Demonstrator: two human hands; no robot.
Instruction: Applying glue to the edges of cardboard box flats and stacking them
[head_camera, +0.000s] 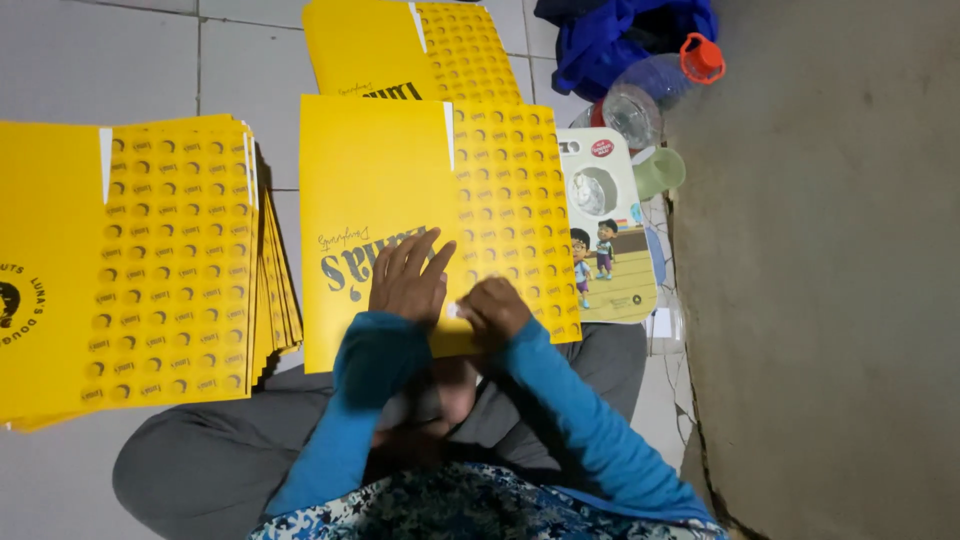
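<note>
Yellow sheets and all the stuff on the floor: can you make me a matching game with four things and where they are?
Things:
1. left hand
2. sheet stack
3. bottle
4. green cup

Places:
A. top of the picture, red cap, by the blue bag
B. flat on the yellow sheet
C. far left on the floor tiles
D. just right of the cartoon box

Pairs: 1-B, 2-C, 3-A, 4-D

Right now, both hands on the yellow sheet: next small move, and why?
Probably press the right hand along the near edge while the left hand pins the yellow sheet: the left lies flat, the right is curled at the edge.
</note>
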